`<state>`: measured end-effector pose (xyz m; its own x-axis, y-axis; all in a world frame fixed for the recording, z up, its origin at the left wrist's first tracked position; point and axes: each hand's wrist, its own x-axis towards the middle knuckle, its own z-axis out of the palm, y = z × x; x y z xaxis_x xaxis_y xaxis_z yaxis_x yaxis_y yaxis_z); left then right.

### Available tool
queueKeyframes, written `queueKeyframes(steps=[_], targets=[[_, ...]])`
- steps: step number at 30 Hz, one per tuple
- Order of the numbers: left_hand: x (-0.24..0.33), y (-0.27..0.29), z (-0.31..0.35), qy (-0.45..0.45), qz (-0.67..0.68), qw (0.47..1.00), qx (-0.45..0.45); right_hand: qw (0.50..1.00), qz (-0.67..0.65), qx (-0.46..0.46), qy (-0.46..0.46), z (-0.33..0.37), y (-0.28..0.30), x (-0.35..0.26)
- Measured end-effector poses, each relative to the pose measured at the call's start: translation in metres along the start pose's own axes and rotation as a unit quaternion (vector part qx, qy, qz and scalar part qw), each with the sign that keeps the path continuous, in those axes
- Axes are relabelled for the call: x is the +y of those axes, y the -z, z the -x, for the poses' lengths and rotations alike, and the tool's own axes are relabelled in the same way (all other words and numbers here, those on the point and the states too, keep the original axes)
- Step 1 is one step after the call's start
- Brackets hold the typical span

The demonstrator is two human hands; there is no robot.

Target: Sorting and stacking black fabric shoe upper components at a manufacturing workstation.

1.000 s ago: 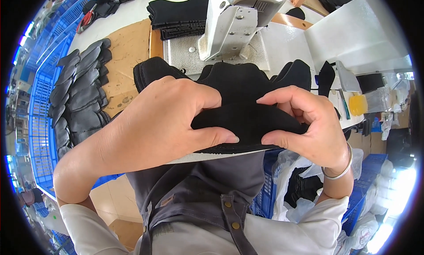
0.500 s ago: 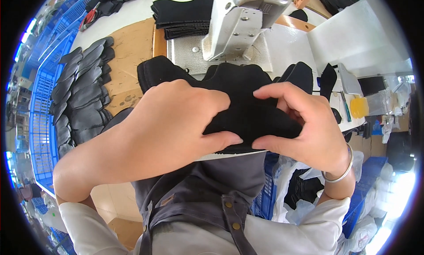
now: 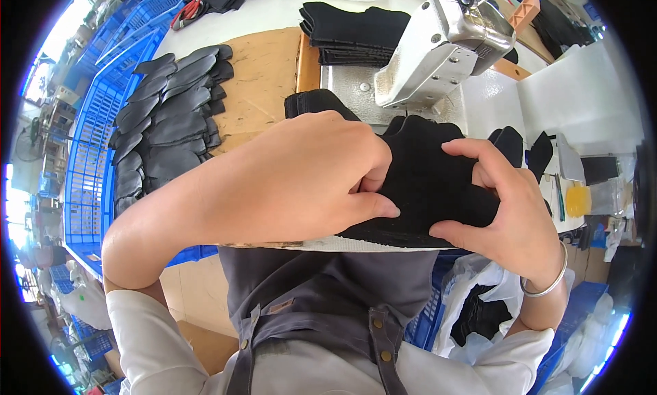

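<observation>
A: Where does the black piece (image 3: pixel 441 183) lie?

B: Right in front of the person, near the front edge of the desk (image 3: pixel 253 15), between the 2 hands. A layered black edge shows just below it, on the near side.

A: And the left hand (image 3: pixel 328 173)?

B: It comes in over the left part of the cloth, back of the hand up, fingers curled under. Its thumb lies along the black surface with only a small gap to the bent index finger. I can't tell whether it pinches any cloth.

A: The right hand (image 3: pixel 517 214)?

B: That makes a wide C at the right end of the piece: index finger on the far side, thumb on the near side, well apart, black cloth between them. The other fingers are partly hidden, so I can't say what they grip. A bracelet (image 3: pixel 562 272) circles that wrist.

A: What stands beyond?

B: A silver machine (image 3: pixel 428 67), with a stack of black cloth (image 3: pixel 356 27) just left of it.

A: Over on the left?

B: Overlapping dark grey pieces (image 3: pixel 171 125) beside a brown board (image 3: pixel 256 87), and a blue basket (image 3: pixel 81 190) past them. At the far right, a yellow-ended container (image 3: pixel 578 200).
</observation>
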<state>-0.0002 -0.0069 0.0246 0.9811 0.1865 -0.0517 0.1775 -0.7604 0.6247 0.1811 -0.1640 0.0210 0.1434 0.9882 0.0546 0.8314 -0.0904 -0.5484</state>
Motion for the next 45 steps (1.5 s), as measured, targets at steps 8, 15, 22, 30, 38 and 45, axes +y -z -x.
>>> queueKeyframes(steps=[8, 15, 22, 30, 38, 45], targets=[[-0.002, 0.003, 0.002, 0.008, -0.002, 1.000, -0.019, 1.000, -0.008, -0.006, -0.014, -0.002, 0.000, -0.002], [0.003, -0.001, 0.012, 0.009, -0.082, 0.997, -0.004, 1.000, -0.020, -0.007, -0.020, -0.001, 0.000, -0.004], [0.023, -0.011, 0.047, 0.117, -0.336, 0.921, 0.159, 0.999, -0.004, -0.043, -0.023, 0.000, 0.003, 0.008], [0.034, -0.082, 0.016, -0.075, -0.302, 0.940, 0.138, 0.998, 0.003, 0.008, 0.061, 0.006, 0.008, 0.015], [0.023, -0.096, 0.015, -0.073, -0.350, 0.912, 0.201, 0.992, -0.124, -0.004, -0.003, 0.020, 0.014, 0.032], [0.021, -0.101, 0.014, -0.069, -0.376, 0.898, 0.219, 0.987, -0.018, 0.094, 0.129, 0.022, 0.004, 0.040]])
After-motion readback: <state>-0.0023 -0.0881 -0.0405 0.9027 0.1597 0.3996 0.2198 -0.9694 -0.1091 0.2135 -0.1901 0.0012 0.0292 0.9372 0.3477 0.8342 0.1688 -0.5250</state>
